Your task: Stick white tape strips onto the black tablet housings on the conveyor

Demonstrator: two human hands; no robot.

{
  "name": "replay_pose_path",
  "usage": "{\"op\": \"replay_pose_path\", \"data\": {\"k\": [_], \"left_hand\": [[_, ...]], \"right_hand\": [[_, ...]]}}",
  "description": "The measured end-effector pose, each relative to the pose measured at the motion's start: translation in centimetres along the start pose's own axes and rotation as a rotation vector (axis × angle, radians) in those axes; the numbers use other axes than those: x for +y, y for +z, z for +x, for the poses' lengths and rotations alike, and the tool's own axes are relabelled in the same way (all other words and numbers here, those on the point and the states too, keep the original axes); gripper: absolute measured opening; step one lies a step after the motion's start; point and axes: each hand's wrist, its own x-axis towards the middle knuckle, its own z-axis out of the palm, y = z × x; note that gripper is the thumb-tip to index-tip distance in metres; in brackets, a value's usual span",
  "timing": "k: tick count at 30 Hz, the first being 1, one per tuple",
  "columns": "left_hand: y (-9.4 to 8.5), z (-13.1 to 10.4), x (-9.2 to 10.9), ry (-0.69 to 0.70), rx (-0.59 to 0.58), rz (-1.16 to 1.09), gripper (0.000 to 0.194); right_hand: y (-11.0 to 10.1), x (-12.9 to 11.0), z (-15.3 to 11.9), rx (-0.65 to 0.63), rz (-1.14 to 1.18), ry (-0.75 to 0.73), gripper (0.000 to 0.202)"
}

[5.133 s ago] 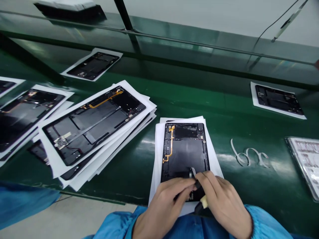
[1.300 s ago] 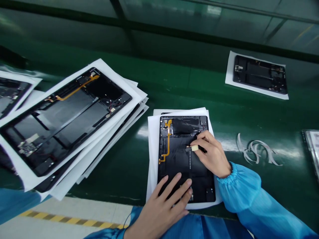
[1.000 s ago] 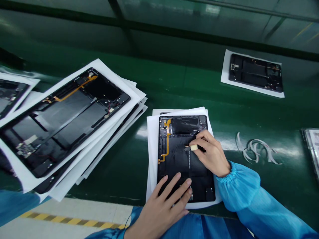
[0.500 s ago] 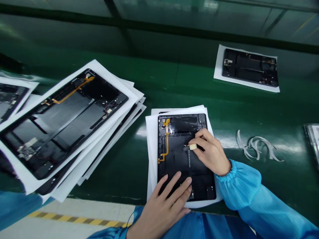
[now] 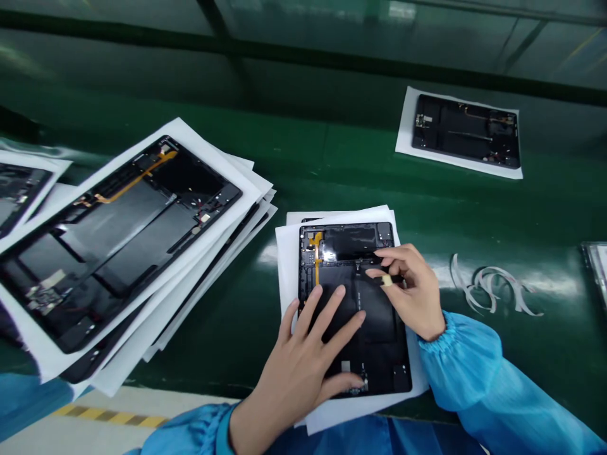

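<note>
The right hand (image 5: 411, 287), fingers curled round a pale-banded tool (image 5: 387, 280), has lifted from the flat cable (image 5: 359, 296), apparently ending contact there, while the spread left hand (image 5: 301, 360) has moved up the tablet housing (image 5: 385, 322) on the bench (image 5: 327, 183).

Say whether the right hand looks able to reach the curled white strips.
Likely yes: the curled white strips lie on the green tabletop beside the right hand, nothing visible between, though it holds a small cream piece.

Glossy green workbench (image 5: 322, 180) with pale glare (image 5: 554, 285), dark rail (image 5: 332, 62) behind, whitish floor (image 5: 147, 399) below with yellow-and-dark striped tape (image 5: 114, 416)
</note>
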Motion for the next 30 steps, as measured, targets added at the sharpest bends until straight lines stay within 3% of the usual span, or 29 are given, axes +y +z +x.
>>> {"op": "replay_pose_path", "data": {"k": [6, 13, 17, 19, 24, 27, 30], "left_hand": [[0.2, 3.0, -2.1, -0.088, -0.024, -0.081, 0.059], [0.5, 6.0, -2.6, -0.241, 0.123, -0.213, 0.03], [-0.1, 4.2, -4.2, -0.533, 0.302, -0.34, 0.01], [-0.3, 2.1, -4.9, -0.653, 0.304, -0.323, 0.013], [0.5, -1.8, -4.3, -0.693, 0.1, -0.339, 0.018], [1.0, -1.4, -3.4, -0.719, 0.136, -0.388, 0.02], [0.4, -0.2, -2.8, -0.715, 0.237, -0.373, 0.022]], "right_hand": [[-0.3, -0.2, 0.7, 0.138, 0.185, 0.198, 0.007], [-0.1, -0.6, 1.0, 0.146, 0.177, 0.193, 0.009], [-1.2, -0.9, 0.7, 0.159, 0.048, 0.159, 0.01], [-2.3, -0.8, 0.2, 0.09, -0.094, 0.15, 0.009], [-5.0, 0.1, -1.6, -0.092, -0.555, 0.19, 0.033], [-5.4, 0.3, -1.9, -0.21, -0.614, 0.223, 0.035], [-5.1, 0.2, -2.0, -0.271, -0.56, 0.167, 0.036]]}}
